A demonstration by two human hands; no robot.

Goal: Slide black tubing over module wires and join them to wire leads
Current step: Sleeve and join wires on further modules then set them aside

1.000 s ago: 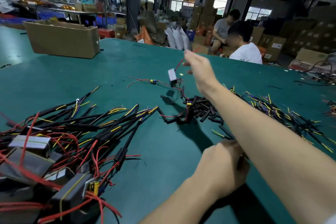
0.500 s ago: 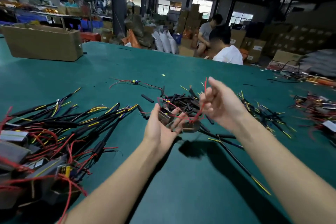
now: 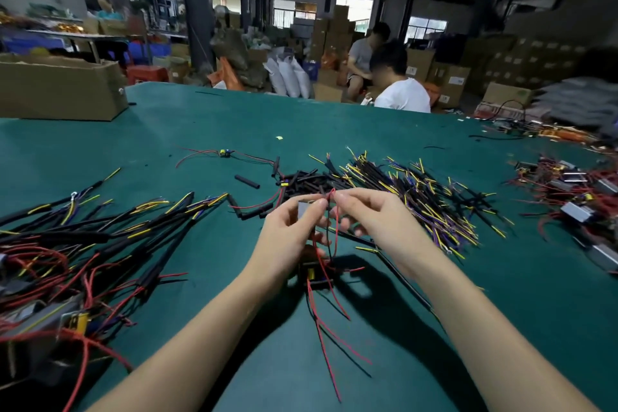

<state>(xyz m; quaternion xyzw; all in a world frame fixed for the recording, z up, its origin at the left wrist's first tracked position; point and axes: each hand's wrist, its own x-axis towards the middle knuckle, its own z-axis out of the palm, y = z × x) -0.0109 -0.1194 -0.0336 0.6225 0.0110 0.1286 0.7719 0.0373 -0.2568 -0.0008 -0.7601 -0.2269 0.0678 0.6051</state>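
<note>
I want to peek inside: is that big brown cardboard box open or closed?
Open: the brown cardboard box has no lid on top. Its inside is hidden.

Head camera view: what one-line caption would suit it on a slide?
Both hands, left and right, pinch a red wire above the green table.

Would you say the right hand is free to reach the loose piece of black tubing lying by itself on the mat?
Probably not yet: the right hand is pinching a red wire, and the left hand lies between it and the tubing.
</note>
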